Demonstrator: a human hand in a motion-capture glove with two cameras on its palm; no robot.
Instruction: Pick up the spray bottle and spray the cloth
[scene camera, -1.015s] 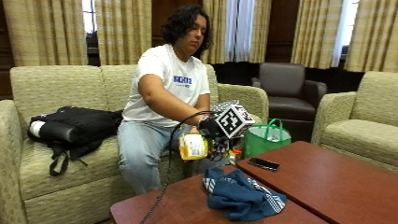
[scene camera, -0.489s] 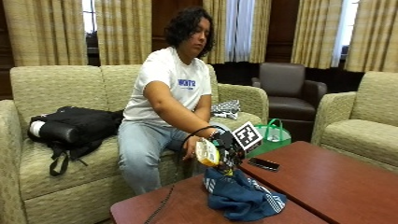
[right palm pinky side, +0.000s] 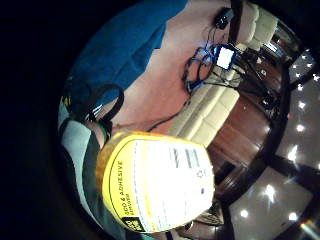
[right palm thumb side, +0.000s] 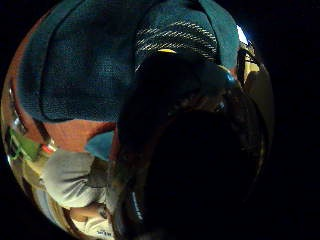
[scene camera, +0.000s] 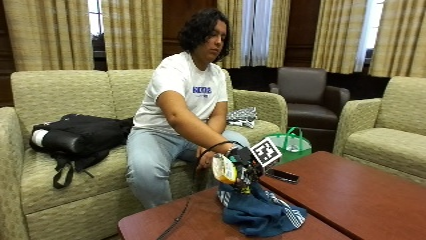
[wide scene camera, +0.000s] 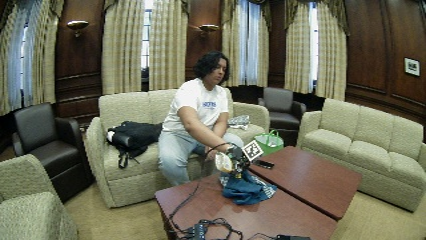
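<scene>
- Lowered since a second ago, the gloved right hand (scene camera: 245, 167) has carried the spray bottle (scene camera: 224, 170) down from chest height to just above the cloth (scene camera: 258, 212).
- Its fingers are curled round the bottle's body, which is tipped so the yellow side faces the camera; the nozzle end is hidden behind the hand, so I cannot tell whether a finger is on the trigger.
- That cloth, a blue knit with white stripes, lies crumpled near the table's (scene camera: 346, 192) edge on the person's side, directly under the hand; the thumb side palm view is filled with it (right palm thumb side: 90, 65).
- Handling, as a judgement: the bottle (right palm pinky side: 155, 185) looks like rigid, smooth plastic with a glossy label, probably light and a little slippery, best held round the neck with a finger free for the trigger. The cloth is soft and limp and will soak rather than shift.
- Containers: a green bag (scene camera: 291, 146) stands on the floor beyond the table, contents not visible.
</scene>
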